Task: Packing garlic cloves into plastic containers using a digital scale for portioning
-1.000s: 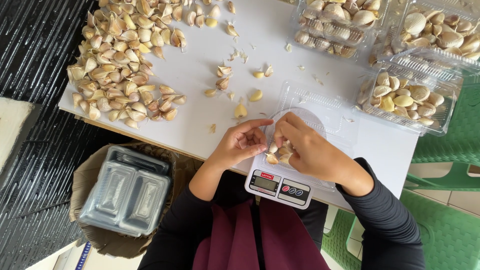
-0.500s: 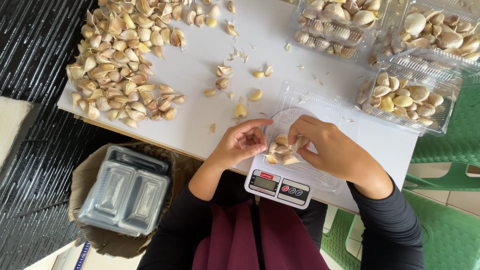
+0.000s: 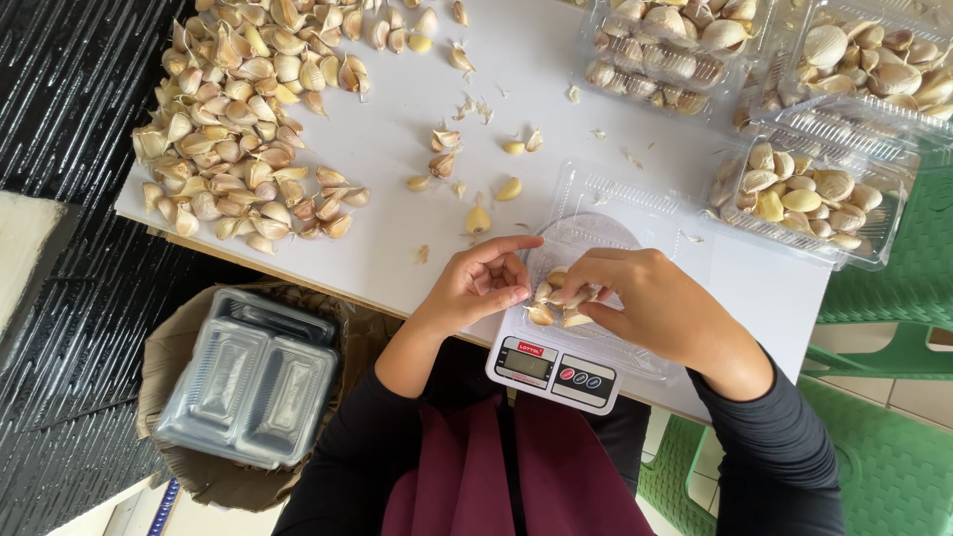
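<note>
A small white digital scale [image 3: 552, 370] sits at the table's near edge with a clear plastic clamshell tray [image 3: 635, 208] on it. Several garlic cloves [image 3: 552, 308] lie in the tray. My right hand [image 3: 645, 303] reaches into the tray, its fingertips pinched on a clove. My left hand [image 3: 483, 281] rests at the tray's left rim, fingers curled, thumb touching the cloves; whether it grips one is unclear.
A big heap of garlic cloves [image 3: 233, 119] covers the white table's [image 3: 387, 199] left part, with loose cloves [image 3: 478, 218] nearby. Filled clear trays [image 3: 809, 199] stand at the right and back [image 3: 665, 50]. A stack of empty trays [image 3: 248, 377] sits in a brown bag below left. Green chairs [image 3: 874, 328] stand right.
My right hand has slid slightly left and deeper into the tray over the cloves. My left hand stayed at the tray's rim.
</note>
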